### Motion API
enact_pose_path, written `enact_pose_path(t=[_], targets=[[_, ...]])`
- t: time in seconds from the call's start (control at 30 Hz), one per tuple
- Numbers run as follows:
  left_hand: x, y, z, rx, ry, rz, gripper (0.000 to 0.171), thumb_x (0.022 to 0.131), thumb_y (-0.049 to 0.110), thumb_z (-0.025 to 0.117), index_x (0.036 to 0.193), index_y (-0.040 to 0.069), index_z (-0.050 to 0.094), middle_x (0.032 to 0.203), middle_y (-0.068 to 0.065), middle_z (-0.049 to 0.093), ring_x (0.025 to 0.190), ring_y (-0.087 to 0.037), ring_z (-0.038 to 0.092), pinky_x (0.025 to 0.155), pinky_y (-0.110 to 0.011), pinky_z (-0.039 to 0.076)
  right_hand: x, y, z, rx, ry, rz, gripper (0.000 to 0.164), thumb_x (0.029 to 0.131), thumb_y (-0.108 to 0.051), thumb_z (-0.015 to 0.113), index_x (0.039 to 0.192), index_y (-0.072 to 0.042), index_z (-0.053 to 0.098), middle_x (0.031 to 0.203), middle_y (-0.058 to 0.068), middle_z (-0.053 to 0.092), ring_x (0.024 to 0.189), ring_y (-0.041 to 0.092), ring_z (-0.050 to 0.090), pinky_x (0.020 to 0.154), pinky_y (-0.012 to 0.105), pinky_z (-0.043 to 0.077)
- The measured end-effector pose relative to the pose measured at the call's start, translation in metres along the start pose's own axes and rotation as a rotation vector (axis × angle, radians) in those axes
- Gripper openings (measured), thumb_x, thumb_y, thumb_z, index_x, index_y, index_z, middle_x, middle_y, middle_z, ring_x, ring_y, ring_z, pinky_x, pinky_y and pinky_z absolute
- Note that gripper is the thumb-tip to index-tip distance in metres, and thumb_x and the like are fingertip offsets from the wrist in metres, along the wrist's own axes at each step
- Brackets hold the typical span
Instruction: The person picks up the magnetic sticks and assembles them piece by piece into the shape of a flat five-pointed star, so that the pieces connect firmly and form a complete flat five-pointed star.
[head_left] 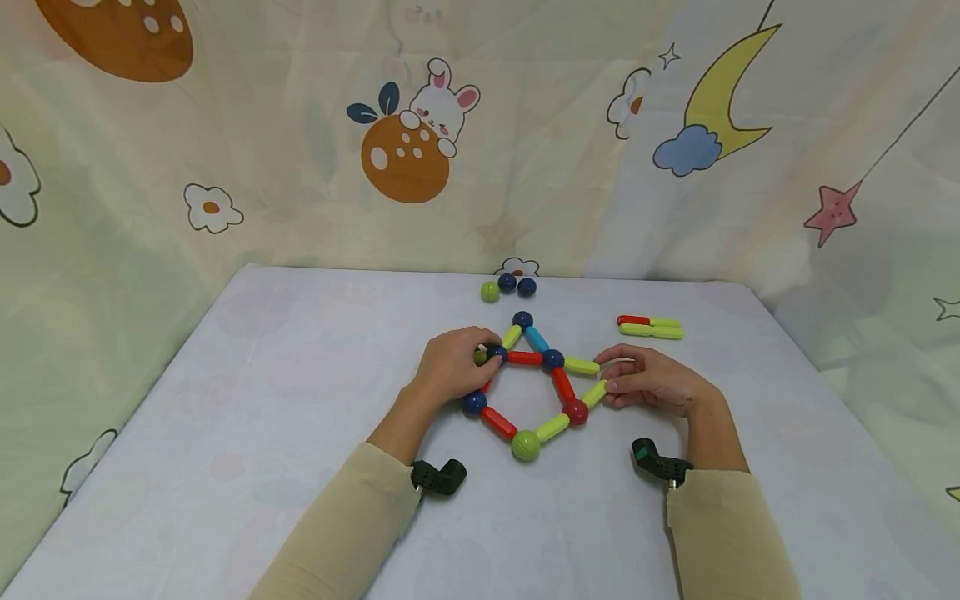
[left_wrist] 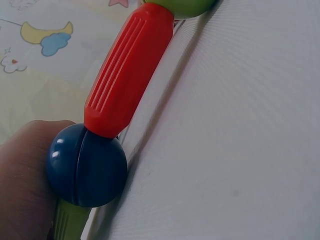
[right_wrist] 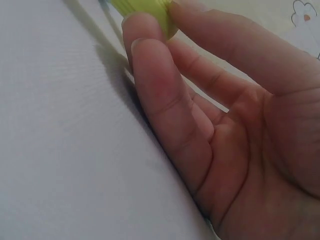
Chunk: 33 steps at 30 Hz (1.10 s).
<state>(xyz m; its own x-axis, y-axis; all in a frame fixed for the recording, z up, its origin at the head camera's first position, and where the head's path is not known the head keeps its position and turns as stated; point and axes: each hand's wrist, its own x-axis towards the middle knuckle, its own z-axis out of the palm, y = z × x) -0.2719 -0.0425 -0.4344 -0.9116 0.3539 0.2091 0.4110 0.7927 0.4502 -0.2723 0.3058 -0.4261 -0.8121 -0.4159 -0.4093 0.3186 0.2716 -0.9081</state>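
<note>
On the table lies a frame of magnetic rods and balls, with red rods [head_left: 498, 422], a light-blue rod [head_left: 536, 339] and yellow-green rods [head_left: 552, 427]. My left hand [head_left: 448, 364] grips the frame at a dark blue ball [head_left: 495, 358], partly covering it and a green piece beside it. Near that wrist is another blue ball [left_wrist: 87, 165], joined to a red rod [left_wrist: 130, 70]. On the other side, my right hand [head_left: 652, 379] pinches the free end of a yellow-green rod [head_left: 594, 394] attached to a red ball [head_left: 575, 412]. A second yellow-green rod [head_left: 581, 366] points toward its fingers.
Loose balls, one green [head_left: 490, 291] and two dark blue [head_left: 527, 287], sit at the table's back edge. Several loose rods [head_left: 651, 331] lie side by side at the back right. A printed cloth [head_left: 300, 167] hangs behind the white table [head_left: 300, 350].
</note>
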Motion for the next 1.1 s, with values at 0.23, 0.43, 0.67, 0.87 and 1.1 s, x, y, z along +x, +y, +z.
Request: enact_pose_path(t=[0.23,0.43,0.67,0.87,1.1], targets=[[0.002,-0.001,-0.002,0.005,0.009,0.009,0.03,0.097,0.034,0.068,0.123,0.02,0.074,0.122,0.002,0.075,0.105,-0.018,0.069,0.092,-0.037,0.058,-0.004,-0.012,-0.004,-0.149,0.095,-0.031,0.055,0.102,-0.023,0.064,0.149,-0.004,0.042,0.114,0.011,0.069,0.093,0.024,0.072,0.085,0.033,0.062],[0.003,0.0,-0.003,-0.01,0.012,0.021,0.03,0.097,0.033,0.069,0.122,0.019,0.074,0.122,0.001,0.075,0.106,-0.018,0.069,0.092,-0.038,0.058,-0.004,-0.028,0.005,-0.295,0.278,-0.091,0.051,0.104,-0.033,0.059,0.146,-0.005,0.049,0.127,0.02,0.063,0.103,0.027,0.066,0.084,0.028,0.061],[0.003,0.002,0.0,-0.017,0.002,0.029,0.031,0.097,0.033,0.068,0.123,0.018,0.074,0.122,0.001,0.075,0.107,-0.019,0.069,0.093,-0.038,0.058,0.007,-0.044,0.019,-0.346,0.434,-0.17,0.055,0.106,-0.04,0.054,0.147,-0.004,0.049,0.143,0.019,0.054,0.126,0.035,0.058,0.088,0.022,0.058],[0.001,0.002,0.0,-0.013,-0.002,0.006,0.031,0.097,0.034,0.068,0.123,0.019,0.074,0.122,0.001,0.075,0.106,-0.019,0.069,0.093,-0.038,0.058,0.028,-0.065,0.029,-0.353,0.517,-0.22,0.052,0.106,-0.042,0.055,0.144,-0.007,0.052,0.139,0.016,0.056,0.128,0.036,0.057,0.095,0.028,0.057],[-0.001,0.0,0.001,-0.01,0.005,0.001,0.031,0.097,0.035,0.068,0.123,0.019,0.074,0.121,0.001,0.075,0.105,-0.018,0.069,0.091,-0.038,0.058,0.06,-0.087,0.042,-0.295,0.5,-0.252,0.05,0.105,-0.037,0.058,0.144,-0.007,0.053,0.141,0.017,0.056,0.132,0.038,0.054,0.11,0.049,0.05]])
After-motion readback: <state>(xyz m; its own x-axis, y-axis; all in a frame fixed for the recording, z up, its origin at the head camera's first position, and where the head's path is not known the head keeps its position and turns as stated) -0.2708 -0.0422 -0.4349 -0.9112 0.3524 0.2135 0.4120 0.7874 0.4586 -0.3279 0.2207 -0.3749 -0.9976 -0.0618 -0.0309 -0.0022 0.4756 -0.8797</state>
